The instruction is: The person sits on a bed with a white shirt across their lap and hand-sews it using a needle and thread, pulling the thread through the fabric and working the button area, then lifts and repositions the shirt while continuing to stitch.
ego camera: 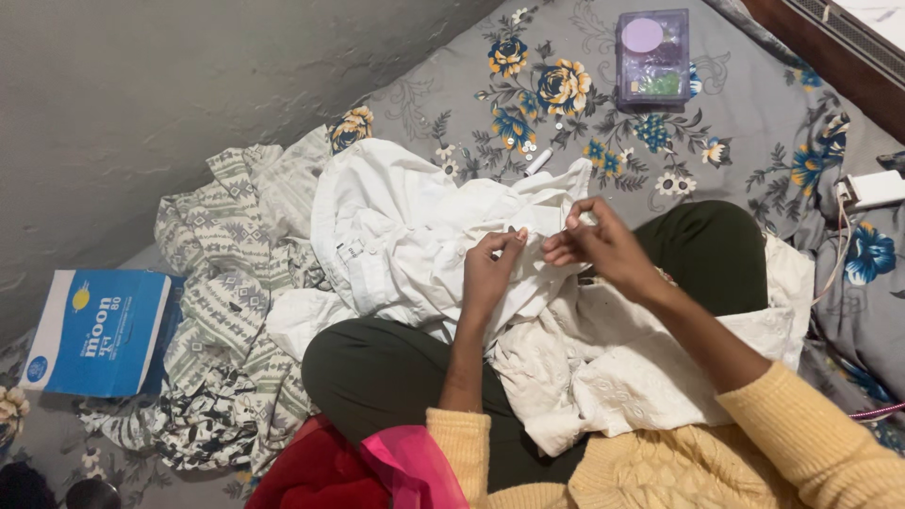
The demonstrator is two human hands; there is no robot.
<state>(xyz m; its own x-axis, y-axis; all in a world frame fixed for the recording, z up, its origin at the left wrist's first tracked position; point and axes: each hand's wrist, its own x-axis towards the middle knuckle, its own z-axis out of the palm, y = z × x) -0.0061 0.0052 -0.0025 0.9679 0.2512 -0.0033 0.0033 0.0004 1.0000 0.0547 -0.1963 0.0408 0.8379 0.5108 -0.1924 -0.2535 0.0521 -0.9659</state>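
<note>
Yellow sleeves (792,424) frame both hands: left hand (487,273) pinches the white garment (405,226); right hand (603,247) pinches beside it—keep the fabric taut.

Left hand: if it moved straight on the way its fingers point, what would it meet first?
Probably the white garment that the left hand already pinches; its fingers point up and slightly right toward the right hand. Depth is unclear.

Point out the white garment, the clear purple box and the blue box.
white garment (396,221), head view, on the bunched cloth left of the hands.
clear purple box (652,58), head view, on the middle of its lid.
blue box (99,330), head view, on its top face.
</note>
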